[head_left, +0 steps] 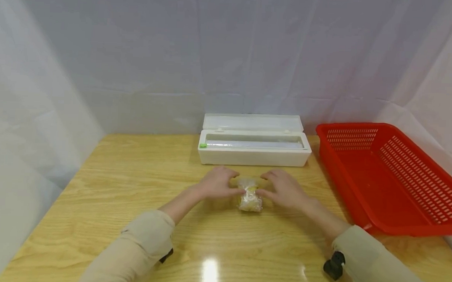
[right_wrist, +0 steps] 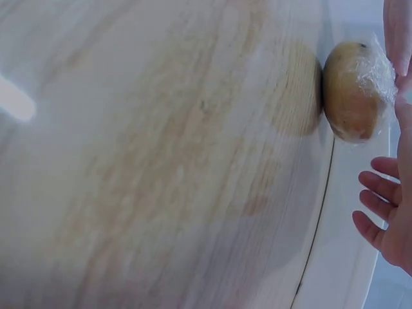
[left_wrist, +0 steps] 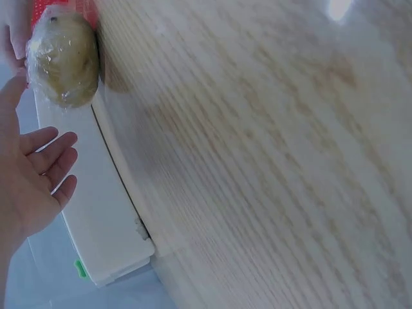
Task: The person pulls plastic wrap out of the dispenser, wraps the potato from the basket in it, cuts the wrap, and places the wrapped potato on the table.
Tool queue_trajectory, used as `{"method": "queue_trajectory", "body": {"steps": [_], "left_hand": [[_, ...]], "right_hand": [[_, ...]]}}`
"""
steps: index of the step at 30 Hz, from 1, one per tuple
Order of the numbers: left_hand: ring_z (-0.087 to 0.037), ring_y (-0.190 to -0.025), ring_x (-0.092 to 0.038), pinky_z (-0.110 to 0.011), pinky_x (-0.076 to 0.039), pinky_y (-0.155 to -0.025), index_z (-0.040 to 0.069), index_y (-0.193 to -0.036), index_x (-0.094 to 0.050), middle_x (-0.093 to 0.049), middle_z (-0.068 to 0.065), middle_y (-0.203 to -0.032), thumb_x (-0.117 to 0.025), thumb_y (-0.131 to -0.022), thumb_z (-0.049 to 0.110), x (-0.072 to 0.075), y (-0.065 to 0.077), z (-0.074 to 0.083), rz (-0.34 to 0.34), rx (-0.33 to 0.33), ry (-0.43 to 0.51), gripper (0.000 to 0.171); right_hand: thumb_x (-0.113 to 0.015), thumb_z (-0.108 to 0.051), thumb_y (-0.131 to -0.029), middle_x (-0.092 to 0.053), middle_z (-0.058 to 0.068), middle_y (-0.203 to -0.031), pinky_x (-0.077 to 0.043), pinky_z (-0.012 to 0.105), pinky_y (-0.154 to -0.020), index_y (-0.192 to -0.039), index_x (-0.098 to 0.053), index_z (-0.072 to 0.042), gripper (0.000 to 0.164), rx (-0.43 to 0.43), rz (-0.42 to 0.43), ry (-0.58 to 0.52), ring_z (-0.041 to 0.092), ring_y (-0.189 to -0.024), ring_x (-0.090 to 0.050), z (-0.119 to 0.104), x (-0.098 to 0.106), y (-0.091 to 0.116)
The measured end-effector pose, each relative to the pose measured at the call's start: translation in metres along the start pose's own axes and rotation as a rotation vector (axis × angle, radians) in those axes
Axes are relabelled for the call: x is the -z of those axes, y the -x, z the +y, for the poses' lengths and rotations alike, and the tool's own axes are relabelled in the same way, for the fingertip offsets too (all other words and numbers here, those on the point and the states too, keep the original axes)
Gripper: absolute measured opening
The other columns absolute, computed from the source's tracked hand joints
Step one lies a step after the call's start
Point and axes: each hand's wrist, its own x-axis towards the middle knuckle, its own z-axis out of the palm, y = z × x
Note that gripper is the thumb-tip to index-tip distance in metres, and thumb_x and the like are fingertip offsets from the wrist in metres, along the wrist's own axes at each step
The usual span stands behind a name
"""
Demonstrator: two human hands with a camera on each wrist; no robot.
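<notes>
A potato (head_left: 250, 201) wrapped in crinkled clear cling film sits on the wooden table between the two hands. In the left wrist view the wrapped potato (left_wrist: 71, 64) shows its yellowish skin through the film. My left hand (head_left: 218, 182) is at its left side, thumb tip at the film and the other fingers spread and loosely bent. From the right, my right hand (head_left: 284, 190) mirrors this, its thumb also at the film. Loose fingers of the right hand (right_wrist: 393, 206) hang apart from the potato in the right wrist view. Whether the thumbs press is unclear.
Behind the hands stands a white cling film dispenser (head_left: 253, 157), lid raised, a roll inside and a green slider (head_left: 203, 145) at its left end. A red plastic basket (head_left: 346, 192) is at the right. White sheeting (head_left: 157, 62) hangs behind the table (head_left: 133, 175).
</notes>
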Motion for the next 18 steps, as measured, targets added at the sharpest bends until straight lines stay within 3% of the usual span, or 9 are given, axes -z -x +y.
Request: {"method": "queue_trajectory", "body": {"steps": [4, 11, 18], "left_hand": [[-0.024, -0.095, -0.063, -0.039, -0.044, -0.092, -0.001, -0.124, -0.056, -0.064, -0.015, -0.111, -0.054, -0.089, 0.048, 0.002, -0.003, -0.004, -0.028, 0.004, 0.027, 0.061], [-0.027, -0.106, -0.058, -0.038, -0.043, -0.092, -0.001, -0.126, -0.053, -0.061, -0.015, -0.117, -0.049, -0.093, 0.045, -0.001, -0.006, -0.005, -0.110, -0.016, 0.063, 0.057], [-0.024, -0.098, -0.059, -0.037, -0.043, -0.089, 0.002, -0.114, -0.061, -0.065, -0.011, -0.107, -0.054, -0.091, 0.039, -0.003, -0.005, 0.001, -0.055, -0.037, 0.095, 0.044]], "right_hand": [[-0.051, -0.056, -0.088, -0.059, 0.018, -0.112, -0.042, 0.048, -0.089, -0.114, -0.061, 0.002, 0.064, -0.052, -0.043, -0.008, 0.033, -0.105, -0.053, 0.001, -0.001, -0.005], [-0.053, -0.043, -0.091, -0.059, 0.019, -0.117, -0.039, 0.048, -0.095, -0.122, -0.056, 0.004, 0.056, -0.068, -0.151, -0.091, 0.034, -0.110, -0.052, 0.000, -0.005, -0.014], [-0.057, -0.031, -0.089, -0.064, 0.014, -0.105, -0.045, 0.045, -0.087, -0.116, -0.059, 0.003, 0.044, -0.003, -0.101, -0.097, 0.030, -0.099, -0.058, -0.005, -0.006, -0.015]]}}
